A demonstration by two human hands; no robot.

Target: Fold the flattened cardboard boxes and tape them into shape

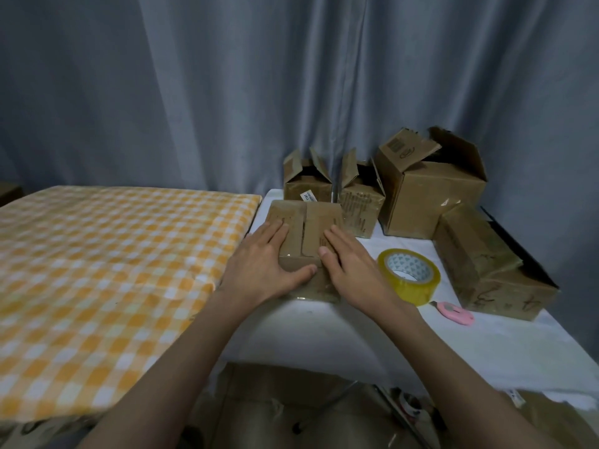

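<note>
Pressing down with both palms, the person held a small cardboard box (pixel 304 241) near the front edge of the white-covered table (pixel 324 325). The left hand (pixel 259 260) lay flat over the box's left side, fingers straight and thumb stretched along the near face. The right hand (pixel 350 264) lay flat over the right side in the same way, fingers extended and clamped on nothing. Between them the top flaps met at a seam, and a glossy strip seemed to run over it and down the near face, so I judged this box folded and its tape being smoothed down.

From the head view, the only one there was, the rest of the job could be read off the table. Behind the pressed box stood two small boxes (pixel 308 179) with their top flaps still up, and beside them a larger box (pixel 428 192), also open at the top. A long box (pixel 486 264) lay on its side to the right, one end open. The tape roll (pixel 409 275) sat just beside the right wrist, and a pink cutter (pixel 453 313) lay near it. To the left was a checked yellow cloth (pixel 97 270). I saw no flattened boxes on the table, so what seemed left was mostly closing and taping those upright ones.
</note>
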